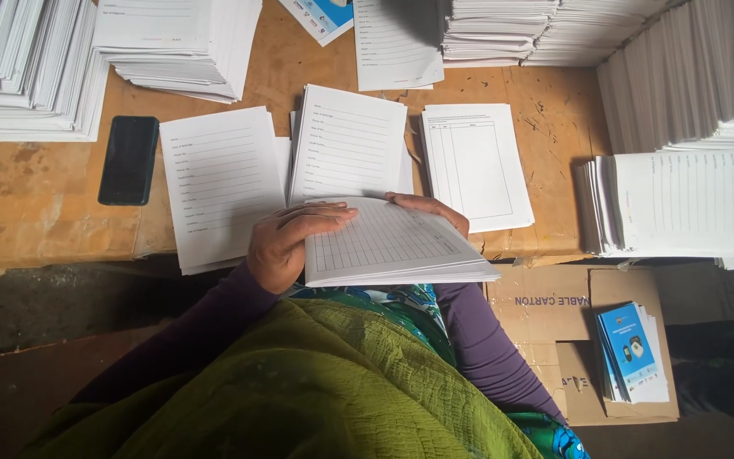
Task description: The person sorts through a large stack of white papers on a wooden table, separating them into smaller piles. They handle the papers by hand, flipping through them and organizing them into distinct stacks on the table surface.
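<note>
**A gathered bundle of ruled sheets held above the table's near edge**

Where the wooden table (53, 212) ends and the lap begins, a thin bundle of sheets (388, 242) sits between both hands. Its top page is white with a fine printed grid of rows and columns; the layered edges show along the near and right sides, slightly fanned at the right corner. It lies nearly flat, tilted a little toward the person.

Just beyond it, three low piles stand in a row on the table: a lined form pile (218, 183) at the left, a second lined pile (348, 140) in the middle, and a boxed table-form pile (475, 161) at the right. A black phone (128, 159) lies on bare wood farther left. Tall paper stacks (27, 64) crowd the far left and far edge, and a stepped stack (686, 200) fills the right, so open wood remains only in narrow strips around the phone and between the piles. A cardboard carton (554, 314) with blue-covered booklets (632, 350) sits near right, below the table.

The left hand (286, 242) lies over the bundle's left edge, fingers extended across the top page, thumb hidden. The right hand (435, 211) curls over the far edge, fingertips pressing the top sheet; its palm is hidden behind the paper.
</note>
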